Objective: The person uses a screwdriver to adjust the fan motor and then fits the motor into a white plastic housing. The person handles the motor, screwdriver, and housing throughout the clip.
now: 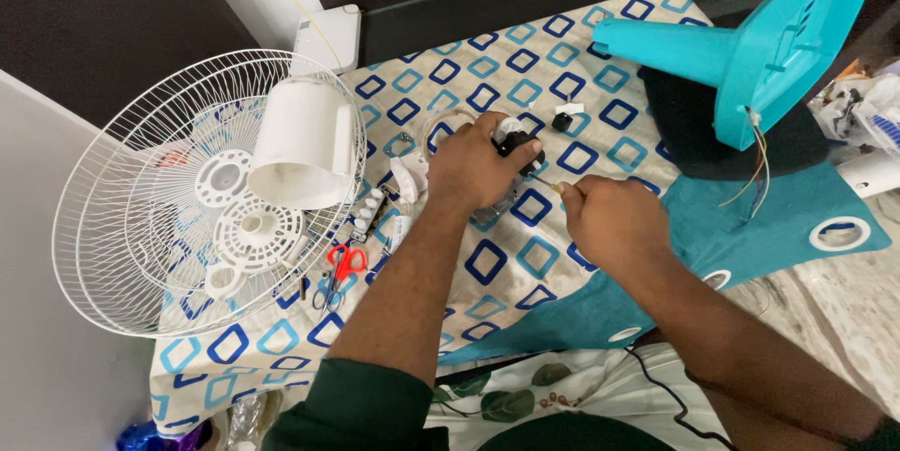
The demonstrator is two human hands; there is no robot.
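1. Taking the patterned cloth, cream with blue and teal squares, as landmark: nearest along its right side, the right hand is clenched around a thin screwdriver with a yellowish handle.
2. The screwdriver's long axis runs from that fist up and leftward, its tip toward the small black plastic part, which lies just left of and beyond the right hand.
3. The left hand, at the cloth's middle, is grasping the black part from above, fingers curled over it; this hand is the nearer one, touching it.
4. Left of the left hand on the cloth lie small white plastic pieces and red-handled scissors.
5. At the cloth's left edge rest the round white wire fan guards with a white cylindrical motor cover on them.
6. At the far right corner stands a turquoise plastic fan base with loose wires hanging.
7. No readable labels show; crumpled white packaging lies beyond the right edge.
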